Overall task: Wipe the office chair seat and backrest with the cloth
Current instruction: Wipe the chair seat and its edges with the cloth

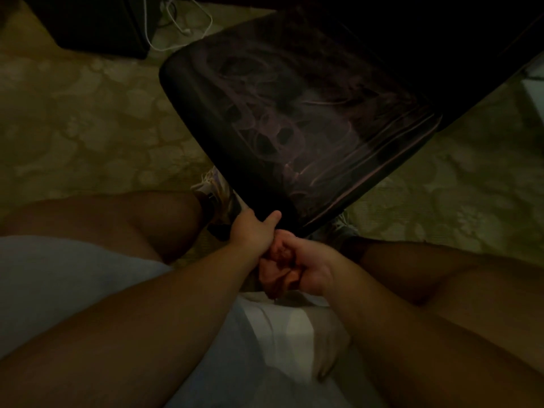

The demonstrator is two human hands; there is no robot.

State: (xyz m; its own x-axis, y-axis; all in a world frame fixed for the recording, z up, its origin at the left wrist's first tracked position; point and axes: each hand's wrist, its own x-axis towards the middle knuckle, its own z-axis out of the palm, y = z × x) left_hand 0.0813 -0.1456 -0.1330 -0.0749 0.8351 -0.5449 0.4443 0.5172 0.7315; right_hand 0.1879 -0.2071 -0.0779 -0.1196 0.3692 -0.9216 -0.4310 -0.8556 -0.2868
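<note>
- While the dim light blurs detail, the black, smooth, rounded-corner office chair seat [297, 119] shows pale swirled smears.
- The left hand [255, 228] grips the seat's near corner, thumb on top.
- The right hand [309, 267] clenches a crumpled pinkish cloth [275, 275] just below that corner.

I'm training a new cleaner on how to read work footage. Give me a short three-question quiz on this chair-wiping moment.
1. True or false: the left hand grips the front edge of the chair seat.
2. Which hand holds the cloth? A) left B) right C) neither
3. Fill in: on the floor behind the seat lies a white ____.

Key:
1. True; its thumb lies on top of the seat's edge.
2. B; the right hand holds the cloth bunched in its fingers, just below the seat's near corner.
3. Cable, lying on the patterned carpet.
</note>
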